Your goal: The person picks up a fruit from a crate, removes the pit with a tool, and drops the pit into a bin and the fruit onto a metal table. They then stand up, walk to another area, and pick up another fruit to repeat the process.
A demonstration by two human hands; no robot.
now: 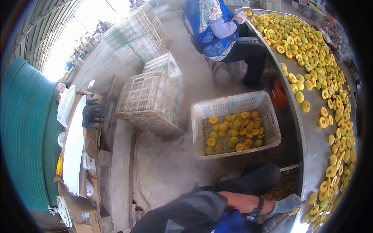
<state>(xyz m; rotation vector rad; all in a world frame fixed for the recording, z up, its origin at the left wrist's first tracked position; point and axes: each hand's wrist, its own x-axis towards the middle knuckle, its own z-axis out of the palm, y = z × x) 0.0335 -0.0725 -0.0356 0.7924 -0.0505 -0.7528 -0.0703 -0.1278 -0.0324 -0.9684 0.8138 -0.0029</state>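
Note:
My left hand [288,204], in a grey glove with a dark band on the wrist, is at the near edge of the metal table [311,143]. Its fingers are closed, and a yellow peach half [294,211] shows just under them. Lower down, my right hand [272,223] is gloved in darker grey and partly cut off by the frame. Its fingers look curled, but what they hold is hidden. Many cut yellow peaches [338,143] lie spread over the table beyond my hands.
A white plastic crate [198,128] with peach halves stands on the floor beside the table. Another person [217,35] sits farther up the table's edge. Stacked crates [143,93] stand to the left. A black glove [92,112] lies near cardboard boxes [83,213] at far left.

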